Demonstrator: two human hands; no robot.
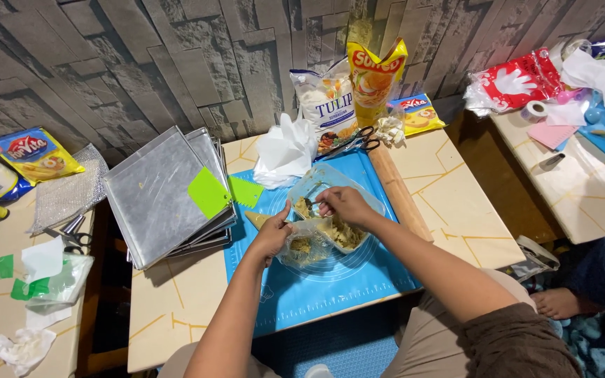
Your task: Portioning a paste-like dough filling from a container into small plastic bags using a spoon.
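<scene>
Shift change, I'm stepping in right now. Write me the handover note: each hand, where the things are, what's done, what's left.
Left hand: grips a clear plastic bag partly filled with yellowish dough, its pointed tip toward the baking trays.
Right hand: holds a spoon, barely visible, over the clear plastic tub of dough.
Where: bag and tub sit on the blue mat; stacked baking trays left of it, rolling pin along its right edge.
Done: some dough is in the bag.
Left: dough remains in the tub; the top tray looks bare.

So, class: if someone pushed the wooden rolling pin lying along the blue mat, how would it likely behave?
The rolling pin is a long plain cylinder, so it would probably roll sideways. It looks solid wood, likely stiff and fairly heavy. It lies along the blue mat, whose edge might check it slightly.
</scene>
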